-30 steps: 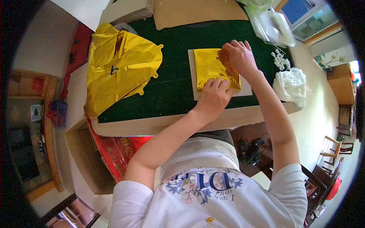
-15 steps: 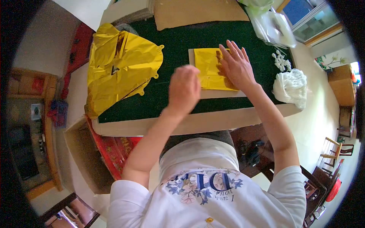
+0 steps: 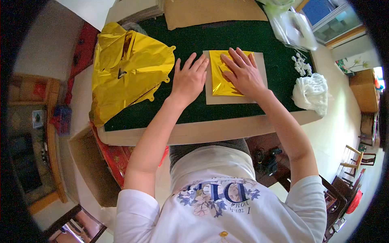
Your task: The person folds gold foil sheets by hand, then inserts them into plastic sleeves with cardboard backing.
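Observation:
A folded gold foil sheet [image 3: 219, 83] lies on a flat piece of grey-brown cardboard [image 3: 261, 65] on the green tabletop. My right hand [image 3: 244, 75] rests flat on the foil with its fingers stretched, covering the foil's right part. Just left of the cardboard, my left hand [image 3: 189, 79] is open, its fingers spread over the green surface and the fingertips near the cardboard's edge. Farther left lies a large crumpled gold foil balloon [image 3: 133, 69] with small tabs along its right edge.
Brown cardboard [image 3: 214, 14] lies at the table's far side, beside a stack of grey board [image 3: 135, 10]. On the right are clear plastic bags [image 3: 291, 30], small white pieces [image 3: 300, 65] and a white string bundle [image 3: 310, 93]. An open cardboard box [image 3: 93, 166] stands below left.
My left hand has opened from a closed shape and come down left of the cardboard. My right hand has shifted slightly left and down over the foil, and the foil sits squarer on the cardboard.

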A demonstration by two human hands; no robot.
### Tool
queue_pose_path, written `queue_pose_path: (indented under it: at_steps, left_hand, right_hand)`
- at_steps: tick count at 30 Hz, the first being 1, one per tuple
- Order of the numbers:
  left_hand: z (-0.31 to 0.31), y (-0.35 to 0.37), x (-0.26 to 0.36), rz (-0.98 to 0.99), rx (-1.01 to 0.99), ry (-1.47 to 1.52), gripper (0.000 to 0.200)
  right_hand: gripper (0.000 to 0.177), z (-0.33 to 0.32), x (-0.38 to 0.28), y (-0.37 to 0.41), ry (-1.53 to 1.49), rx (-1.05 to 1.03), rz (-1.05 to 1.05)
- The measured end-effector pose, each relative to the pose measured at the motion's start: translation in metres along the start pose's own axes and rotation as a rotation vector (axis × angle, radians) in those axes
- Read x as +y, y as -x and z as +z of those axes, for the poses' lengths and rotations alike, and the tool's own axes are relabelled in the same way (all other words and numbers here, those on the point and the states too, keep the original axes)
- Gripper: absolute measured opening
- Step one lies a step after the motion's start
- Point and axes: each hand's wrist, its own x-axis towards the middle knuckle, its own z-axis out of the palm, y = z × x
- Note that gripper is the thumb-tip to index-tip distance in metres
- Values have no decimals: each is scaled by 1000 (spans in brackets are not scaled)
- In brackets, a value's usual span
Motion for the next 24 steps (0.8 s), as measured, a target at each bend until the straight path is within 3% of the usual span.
queue_pose_path:
  at_steps: [7, 13, 24]
  left_hand:
    - [5, -23, 9, -119, 11, 164, 43]
    - [17, -19, 20, 2, -41, 72, 53]
    - [14, -21, 18, 12, -67, 61, 54]
  right_hand:
    - [51, -2, -2, 1, -5, 11, 3]
    - [51, -4, -3, 2, -30, 20, 6]
    - [49, -4, -2, 3, -41, 22, 9]
